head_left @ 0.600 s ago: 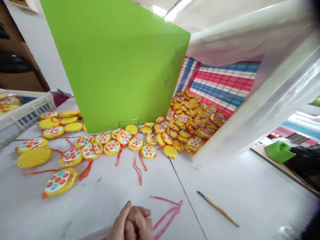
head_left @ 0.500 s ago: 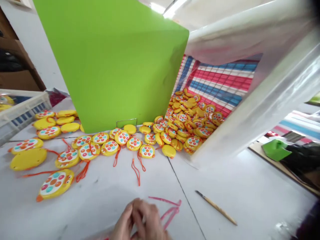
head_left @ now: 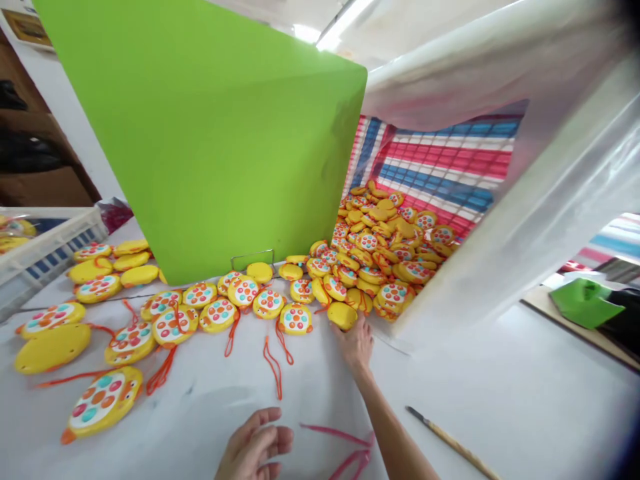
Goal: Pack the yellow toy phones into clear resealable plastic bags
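Change since half a second ago: your two hands were clasped together at the near edge of the table; now they are parted. Your right hand (head_left: 356, 341) has stretched forward and its fingertips touch a plain yellow toy back (head_left: 343, 315) at the near edge of the heap — whether the fingers have closed on it cannot be told. Your left hand (head_left: 255, 445) stays low, open, palm up, empty.

Writing: none legible anywhere.

Item: yellow duck-shaped push-bubble toys (head_left: 385, 247) — white faces dotted red, orange and teal, orange beaks, red-orange cords. They spill from a striped red-white-blue woven sack (head_left: 440, 170) lined with clear plastic, and spread leftward across the white table (head_left: 500, 373) in front of a green board (head_left: 215, 133).

Nearby: pink strings (head_left: 350, 448) just beside your right forearm; a wooden-handled brush (head_left: 455, 443) further right; a white crate (head_left: 45, 243) at far left.
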Tool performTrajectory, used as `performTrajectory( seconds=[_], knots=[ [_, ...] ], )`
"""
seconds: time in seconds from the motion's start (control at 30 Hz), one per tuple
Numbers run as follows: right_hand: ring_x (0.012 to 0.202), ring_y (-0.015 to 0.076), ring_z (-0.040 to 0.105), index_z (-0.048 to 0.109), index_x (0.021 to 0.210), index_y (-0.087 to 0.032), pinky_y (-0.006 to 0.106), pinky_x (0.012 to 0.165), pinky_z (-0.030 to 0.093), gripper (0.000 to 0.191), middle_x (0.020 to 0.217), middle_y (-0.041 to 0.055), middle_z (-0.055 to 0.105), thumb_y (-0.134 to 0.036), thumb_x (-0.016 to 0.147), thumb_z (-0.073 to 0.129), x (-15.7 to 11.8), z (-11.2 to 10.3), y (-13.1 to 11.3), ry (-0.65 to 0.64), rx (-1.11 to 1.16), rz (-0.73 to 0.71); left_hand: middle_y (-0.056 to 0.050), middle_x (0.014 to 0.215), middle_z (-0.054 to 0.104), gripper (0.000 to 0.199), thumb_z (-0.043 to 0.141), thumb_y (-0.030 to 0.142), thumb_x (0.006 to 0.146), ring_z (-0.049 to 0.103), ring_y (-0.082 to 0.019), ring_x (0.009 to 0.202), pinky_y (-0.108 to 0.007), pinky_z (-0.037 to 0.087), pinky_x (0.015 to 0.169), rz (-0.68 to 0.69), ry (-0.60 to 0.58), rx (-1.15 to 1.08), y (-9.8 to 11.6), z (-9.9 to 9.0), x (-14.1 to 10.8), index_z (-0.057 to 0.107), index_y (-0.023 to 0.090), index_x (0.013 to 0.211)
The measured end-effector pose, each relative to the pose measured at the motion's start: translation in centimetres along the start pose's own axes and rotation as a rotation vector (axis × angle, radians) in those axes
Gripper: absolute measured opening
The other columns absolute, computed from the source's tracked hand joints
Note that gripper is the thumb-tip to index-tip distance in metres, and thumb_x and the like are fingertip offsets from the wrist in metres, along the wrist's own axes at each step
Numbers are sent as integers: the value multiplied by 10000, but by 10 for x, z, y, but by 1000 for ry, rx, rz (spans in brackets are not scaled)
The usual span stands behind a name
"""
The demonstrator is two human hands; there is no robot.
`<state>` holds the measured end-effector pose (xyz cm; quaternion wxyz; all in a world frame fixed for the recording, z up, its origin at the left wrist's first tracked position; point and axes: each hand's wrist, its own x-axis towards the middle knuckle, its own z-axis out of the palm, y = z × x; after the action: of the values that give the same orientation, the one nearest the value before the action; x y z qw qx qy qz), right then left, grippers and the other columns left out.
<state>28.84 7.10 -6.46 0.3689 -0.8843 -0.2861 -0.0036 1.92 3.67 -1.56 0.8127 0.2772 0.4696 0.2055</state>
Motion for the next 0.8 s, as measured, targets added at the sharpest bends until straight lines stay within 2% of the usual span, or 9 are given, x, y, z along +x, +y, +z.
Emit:
performTrajectory(
  seconds=[0.1, 0.2, 0.3, 0.4, 0.47, 0.5, 0.6, 0.7, 0.8],
  knots=[
    [1176, 419, 397, 361, 1280, -67, 553, 914, 313, 728, 1210, 258, 510, -415, 687, 598, 3, 1, -2, 10, 8, 5, -99, 813, 693, 443, 701, 379, 597, 640, -211, 802, -281, 418, 678, 72, -9, -7, 6, 14, 3, 537, 167, 949],
    [1126, 390, 459, 405, 1243, -115, 526, 903, 352, 663, 1177, 208, 550, -419, 689, 606, -9, -13, 2, -55, 62, -61, -106, 838, 678, 467, 696, 365, 616, 636, -213, 813, -291, 431, 691, 81, -27, -2, 11, 36, 15, 518, 149, 990],
    [1068, 318, 535, 387, 1250, -146, 443, 877, 434, 660, 1165, 151, 576, -439, 702, 608, -46, -32, 2, -159, 144, -146, -67, 859, 648, 521, 710, 386, 629, 631, -196, 749, -286, 442, 631, 51, -65, -61, 13, 64, 35, 492, 175, 1053],
    [1104, 263, 551, 316, 1303, -155, 378, 889, 473, 678, 1224, 136, 559, -411, 746, 606, -88, -54, 9, -306, 219, -273, -45, 878, 635, 450, 710, 369, 628, 617, -186, 696, -278, 451, 574, 65, -127, -121, 12, 86, 49, 519, 197, 997],
    [1215, 257, 468, 273, 1348, -181, 387, 970, 429, 694, 1344, 134, 466, -394, 775, 601, -103, -71, 30, -378, 216, -432, -62, 931, 637, 401, 705, 304, 626, 619, -208, 768, -290, 476, 597, 97, -144, -134, 13, 89, 48, 535, 189, 970],
    [1258, 262, 417, 272, 1361, -204, 405, 998, 405, 666, 1393, 125, 411, -393, 799, 575, -105, -82, 48, -354, 174, -479, -68, 957, 636, 394, 703, 275, 628, 616, -218, 811, -298, 489, 618, 113, -144, -132, 14, 87, 44, 541, 184, 976],
    [1161, 304, 504, 448, 1254, -216, 482, 932, 446, 460, 1268, 137, 528, -440, 853, 458, -94, -115, 121, -177, -114, -428, -81, 1000, 637, 383, 695, 228, 652, 609, -232, 862, -314, 511, 657, 140, -173, -91, 19, 71, 24, 564, 170, 1007],
    [1056, 379, 544, 562, 1117, -189, 545, 818, 477, 540, 1155, 172, 589, -586, 819, 348, -80, -139, 184, -48, -316, -389, -82, 1049, 638, 347, 673, 198, 672, 609, -231, 887, -313, 519, 688, 150, -210, -56, 22, 54, 3, 593, 172, 1009],
    [939, 297, 606, 587, 930, -250, 431, 756, 516, 399, 1011, 106, 637, -563, 831, 360, -79, -150, 197, -104, -311, -350, -75, 1093, 631, 337, 657, 176, 686, 604, -220, 915, -294, 518, 708, 171, -197, -54, 21, 44, -10, 604, 183, 1019]
  ],
)
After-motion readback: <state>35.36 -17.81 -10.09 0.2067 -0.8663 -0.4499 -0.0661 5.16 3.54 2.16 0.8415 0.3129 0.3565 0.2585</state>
